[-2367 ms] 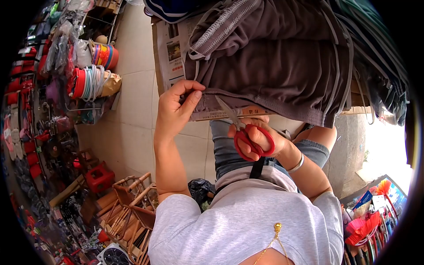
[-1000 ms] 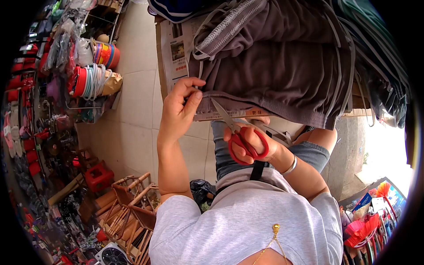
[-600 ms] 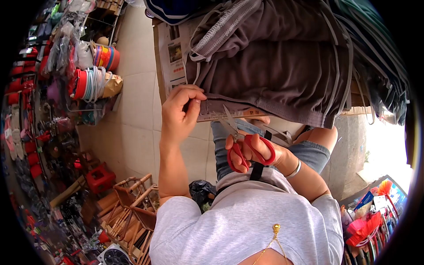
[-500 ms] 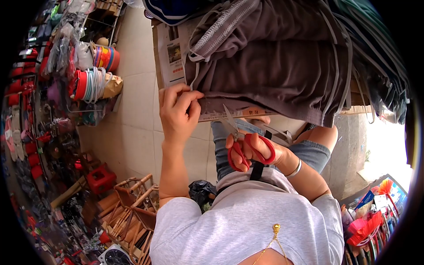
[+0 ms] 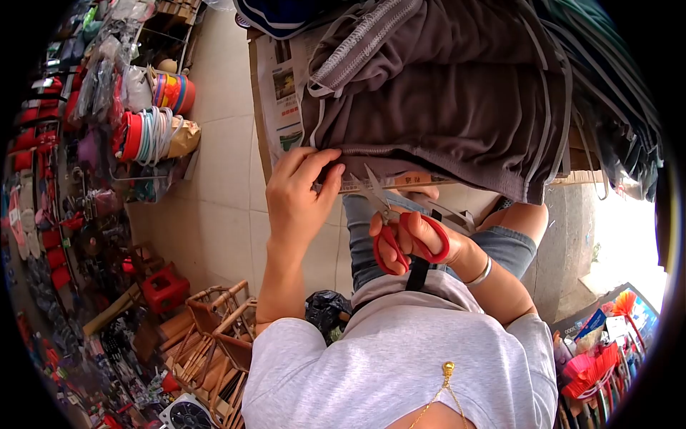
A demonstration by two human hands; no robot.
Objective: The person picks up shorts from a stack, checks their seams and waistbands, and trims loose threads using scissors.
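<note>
A brownish-grey garment (image 5: pixel 443 107) with pale piping and stitched seams lies over a newspaper-covered board. At its near-left edge, my left hand (image 5: pixel 304 187) is closed, thumb and forefinger pinching the hem. Red-handled scissors (image 5: pixel 386 209) are in my right hand (image 5: pixel 411 247), with fingers through the loops. Their blades stand apart and point up at the garment's near edge, just right of my left fingertips. Whether the blades touch the cloth I cannot tell.
Newspaper (image 5: pixel 286 93) shows along the board's left side. Dark and green garments (image 5: pixel 607 93) hang at the right. Wooden stools (image 5: pixel 221 322), a red plastic stool (image 5: pixel 164 287) and shelves of goods stand at the left. A black plastic bag (image 5: pixel 327 309) is beside me.
My left hand has moved a little right along the hem and slightly down. The scissors have shifted slightly right, blades still apart.
</note>
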